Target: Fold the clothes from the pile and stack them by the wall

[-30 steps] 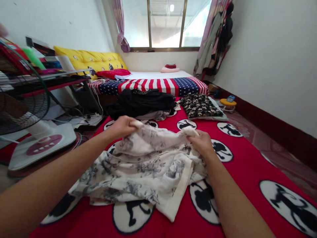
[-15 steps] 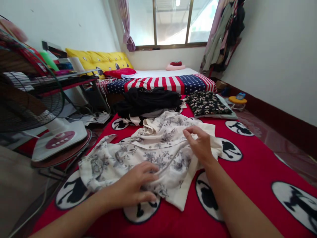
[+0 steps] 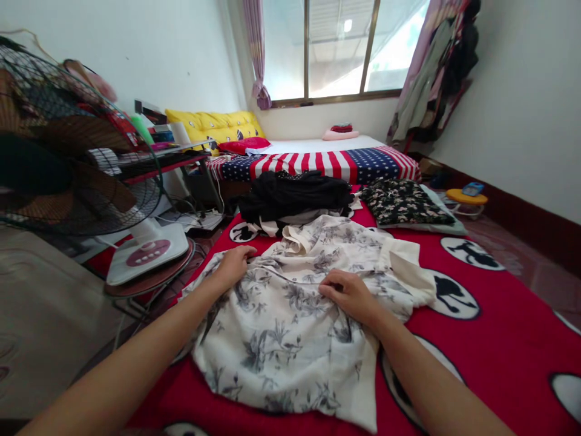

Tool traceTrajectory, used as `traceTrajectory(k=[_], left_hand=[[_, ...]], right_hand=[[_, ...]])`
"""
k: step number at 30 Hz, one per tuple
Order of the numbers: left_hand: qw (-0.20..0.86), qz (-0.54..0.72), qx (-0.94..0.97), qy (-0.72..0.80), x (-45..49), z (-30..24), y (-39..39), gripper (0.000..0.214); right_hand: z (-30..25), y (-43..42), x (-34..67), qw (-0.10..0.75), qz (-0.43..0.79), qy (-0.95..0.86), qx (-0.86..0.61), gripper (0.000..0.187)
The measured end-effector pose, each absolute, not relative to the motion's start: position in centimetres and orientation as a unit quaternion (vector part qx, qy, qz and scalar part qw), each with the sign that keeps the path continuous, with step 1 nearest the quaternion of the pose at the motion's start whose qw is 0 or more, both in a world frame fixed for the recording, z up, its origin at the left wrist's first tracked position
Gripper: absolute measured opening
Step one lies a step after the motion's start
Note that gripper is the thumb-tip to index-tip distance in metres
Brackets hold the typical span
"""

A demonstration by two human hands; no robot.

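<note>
A white shirt (image 3: 272, 339) with a grey floral print lies spread on a red bed cover (image 3: 454, 363), its near part reaching toward me and its collar (image 3: 297, 239) at the far side. My left hand (image 3: 233, 266) is closed on the shirt's fabric at the left, near the buttoned strip. Lower and to the right, my right hand (image 3: 349, 295) pinches the cloth at the middle of the shirt, thumb and forefinger together. A cream cuff (image 3: 408, 272) sticks out on the right of the shirt.
Beyond the shirt lie a pile of dark clothes (image 3: 295, 197) and a folded black floral garment (image 3: 406, 204). On the left a fan (image 3: 149, 248) stands on a round stool (image 3: 154, 281). A second bed (image 3: 313, 166) is under the window.
The shirt's near part has been drawn toward me and lies broader. My left hand has moved up and closed on the cloth; my right hand has come down and left. The view has shifted slightly.
</note>
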State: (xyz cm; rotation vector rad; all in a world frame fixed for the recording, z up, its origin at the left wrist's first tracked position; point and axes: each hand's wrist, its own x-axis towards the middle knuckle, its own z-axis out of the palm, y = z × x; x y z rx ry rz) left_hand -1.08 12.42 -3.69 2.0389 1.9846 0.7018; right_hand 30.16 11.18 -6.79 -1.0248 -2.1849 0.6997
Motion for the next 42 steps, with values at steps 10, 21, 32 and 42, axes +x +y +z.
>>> traceTrajectory(k=[10, 21, 32, 42], left_hand=[[0.204, 0.099, 0.751, 0.620, 2.2, -2.9, 9.2, 0.053], [0.017, 0.300, 0.625, 0.721, -3.8, 3.2, 13.9, 0.029], [0.123, 0.209, 0.850, 0.468, 4.8, -5.0, 11.7, 0.040], [-0.072, 0.113, 0.769, 0.625, 5.1, -8.7, 12.8, 0.061]], right_hand=[[-7.1, 11.2, 30.1, 0.309, 0.257, -0.829, -0.390, 0.013], [-7.1, 11.4, 30.1, 0.338, 0.256, -0.823, -0.378, 0.010], [-7.1, 11.1, 30.0, 0.367, 0.246, -0.807, -0.391, 0.007], [-6.0, 14.6, 38.8, 0.335, -0.066, -0.595, -0.727, 0.049]])
